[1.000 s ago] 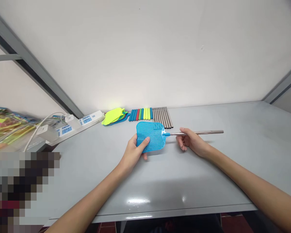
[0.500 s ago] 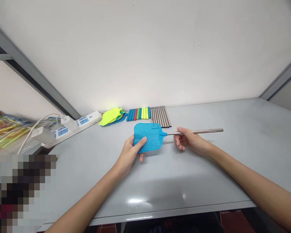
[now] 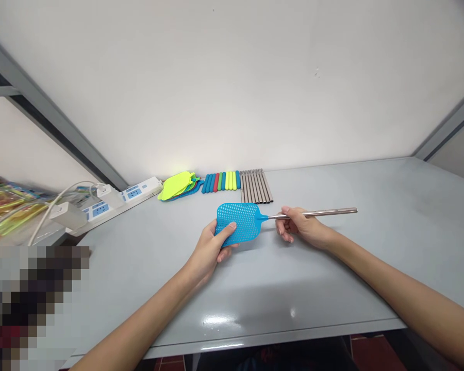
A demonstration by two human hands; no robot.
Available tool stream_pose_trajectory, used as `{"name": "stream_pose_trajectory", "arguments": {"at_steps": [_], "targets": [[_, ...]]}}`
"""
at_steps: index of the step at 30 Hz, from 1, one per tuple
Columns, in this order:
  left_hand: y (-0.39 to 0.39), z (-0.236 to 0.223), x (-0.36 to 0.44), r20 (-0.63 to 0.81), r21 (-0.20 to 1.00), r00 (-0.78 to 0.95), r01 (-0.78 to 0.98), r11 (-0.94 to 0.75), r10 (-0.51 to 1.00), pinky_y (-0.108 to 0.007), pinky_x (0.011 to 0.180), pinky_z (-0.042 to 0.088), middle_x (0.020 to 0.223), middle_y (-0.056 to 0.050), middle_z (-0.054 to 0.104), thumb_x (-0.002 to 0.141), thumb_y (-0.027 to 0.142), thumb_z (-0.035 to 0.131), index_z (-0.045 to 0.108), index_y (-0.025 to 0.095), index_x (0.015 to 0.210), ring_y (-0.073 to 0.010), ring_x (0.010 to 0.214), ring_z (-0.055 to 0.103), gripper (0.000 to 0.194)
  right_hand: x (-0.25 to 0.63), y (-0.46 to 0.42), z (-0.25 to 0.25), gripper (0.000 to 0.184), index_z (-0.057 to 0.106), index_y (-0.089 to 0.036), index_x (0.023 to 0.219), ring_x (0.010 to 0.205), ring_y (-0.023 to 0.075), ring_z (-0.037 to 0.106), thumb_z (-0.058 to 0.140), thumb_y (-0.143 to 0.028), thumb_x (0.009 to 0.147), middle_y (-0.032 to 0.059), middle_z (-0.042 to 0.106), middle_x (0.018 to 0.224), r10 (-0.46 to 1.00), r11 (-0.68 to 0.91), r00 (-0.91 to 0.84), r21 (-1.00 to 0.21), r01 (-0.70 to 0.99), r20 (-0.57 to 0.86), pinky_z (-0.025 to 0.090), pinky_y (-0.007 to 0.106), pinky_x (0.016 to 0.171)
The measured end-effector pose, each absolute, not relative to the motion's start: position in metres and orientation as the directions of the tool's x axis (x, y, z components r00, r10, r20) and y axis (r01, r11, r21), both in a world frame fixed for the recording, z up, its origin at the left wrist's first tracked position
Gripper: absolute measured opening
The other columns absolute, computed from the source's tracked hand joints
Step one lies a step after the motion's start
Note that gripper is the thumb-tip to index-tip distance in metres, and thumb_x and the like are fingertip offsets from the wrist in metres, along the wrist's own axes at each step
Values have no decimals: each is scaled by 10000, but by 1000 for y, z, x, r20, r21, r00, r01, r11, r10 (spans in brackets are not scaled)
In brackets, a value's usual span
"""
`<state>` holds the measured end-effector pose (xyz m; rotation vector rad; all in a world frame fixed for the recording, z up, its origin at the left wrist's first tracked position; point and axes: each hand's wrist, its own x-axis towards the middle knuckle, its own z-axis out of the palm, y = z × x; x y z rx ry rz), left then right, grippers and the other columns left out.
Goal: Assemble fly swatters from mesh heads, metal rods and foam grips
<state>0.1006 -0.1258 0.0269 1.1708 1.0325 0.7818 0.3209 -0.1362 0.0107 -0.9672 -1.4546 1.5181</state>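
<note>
My left hand (image 3: 218, 241) grips a blue perforated fly swatter head (image 3: 242, 219), thumb on top and fingers beneath. A narrow neck on the head's right side meets the thin end of a metal rod (image 3: 328, 212). Round that rod, close to the joint, my right hand (image 3: 296, 225) is closed between thumb and fingers. Both parts are held in the air over the table, roughly level. Whether the rod's tip is inside the neck is too small to tell.
Along the wall lie stacked yellow and blue swatter heads (image 3: 178, 184), a row of coloured grips (image 3: 220, 181) and several metal rods (image 3: 256, 186). A white power strip (image 3: 143, 190) with plugs and cables stands left, near bagged goods (image 3: 7, 211). The grey table's (image 3: 294, 293) front edge is near me.
The swatter head has shifted slightly down and to the right with my left hand. The rod has dipped a little at the joint, still in my right hand.
</note>
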Motion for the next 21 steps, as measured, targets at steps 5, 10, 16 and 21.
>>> {"name": "stream_pose_trajectory", "arguments": {"at_steps": [5,10,16,21], "targets": [[-130,28,104,-255,956,376,-38,290,891,-161,357,234,552,41,523,698,381,535,445,155,756,25,282,250,251,318,-139,10,498,518,-130,534,390,88,431,290,-470,817,6,474,435,927,-21,-374,-999,-39,-5,338,215,422],[-133,28,106,-285,937,403,-75,342,870,-157,368,216,500,61,482,723,376,520,436,154,753,27,283,212,239,316,-141,10,485,489,-140,506,357,81,403,282,-440,826,-13,433,391,937,-12,-349,-999,-42,3,312,210,398],[-133,24,105,-261,947,418,-62,314,870,-160,371,229,508,57,492,719,398,520,438,157,793,24,283,226,265,315,-140,10,500,478,-144,489,339,80,389,245,-410,842,-17,419,371,935,21,-353,-1000,-18,26,305,215,402],[-135,24,107,-201,979,385,38,202,901,-162,340,240,557,37,542,713,419,514,422,161,853,14,268,269,308,316,-141,10,503,453,-148,469,305,75,361,232,-392,849,-13,431,369,934,27,-356,-999,-39,39,282,214,369]]}}
